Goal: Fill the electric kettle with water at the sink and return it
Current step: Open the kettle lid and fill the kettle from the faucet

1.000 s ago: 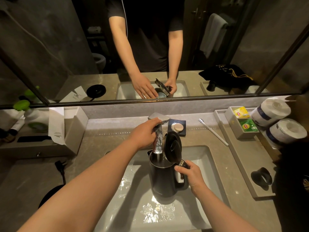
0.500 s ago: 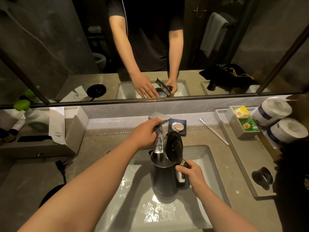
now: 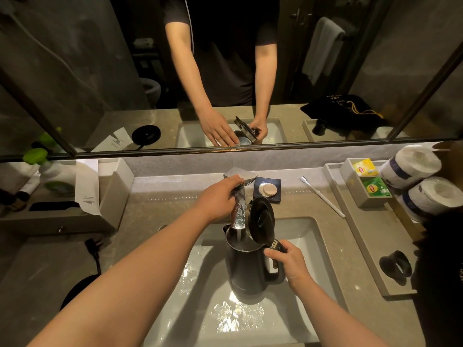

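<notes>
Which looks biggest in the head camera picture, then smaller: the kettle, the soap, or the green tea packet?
1. kettle
2. green tea packet
3. soap, though it looks close to the packet, so that order is unsure.

A hotel-style bathroom: mirror [image 3: 75, 71], sink [image 3: 308, 236], toilet rolls [image 3: 411, 164], toothbrush [image 3: 323, 197].

kettle [image 3: 246, 269]: matt dark plastic | faucet [image 3: 240, 174]: shiny metal | sink [image 3: 313, 236]: glossy

Over the last second almost nothing changed: the kettle [image 3: 246, 269] and the right hand [image 3: 292, 265] on its handle drifted very slightly rightward in view under the faucet [image 3: 239, 196].
</notes>
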### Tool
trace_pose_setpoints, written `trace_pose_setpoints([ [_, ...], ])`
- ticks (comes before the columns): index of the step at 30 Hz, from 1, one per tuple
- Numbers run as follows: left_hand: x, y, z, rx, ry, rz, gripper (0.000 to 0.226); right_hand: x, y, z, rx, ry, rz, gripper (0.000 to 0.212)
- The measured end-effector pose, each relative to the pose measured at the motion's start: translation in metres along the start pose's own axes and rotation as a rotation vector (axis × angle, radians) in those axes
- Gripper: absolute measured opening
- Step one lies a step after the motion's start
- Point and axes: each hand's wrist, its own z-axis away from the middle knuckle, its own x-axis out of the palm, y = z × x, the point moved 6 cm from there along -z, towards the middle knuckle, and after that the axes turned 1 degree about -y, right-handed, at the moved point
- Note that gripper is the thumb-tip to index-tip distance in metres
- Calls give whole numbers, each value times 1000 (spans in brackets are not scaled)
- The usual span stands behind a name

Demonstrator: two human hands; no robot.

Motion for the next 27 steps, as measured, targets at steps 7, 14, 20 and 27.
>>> trace_pose_setpoints([
  [7, 0, -1, 0, -9, 6, -1, 59, -1, -1, 0, -5, -6, 0, 28],
  [14, -2, 1, 0, 6, 7, 15, 54, -1, -2, 1, -15, -6, 17, 38],
  [20, -4, 4, 1, 25, 14, 31, 50, -1, -2, 0, -17, -19, 12, 33],
  [27, -3, 3, 1, 19, 12, 28, 50, -1, -3, -1, -11, -27, 18, 35],
])
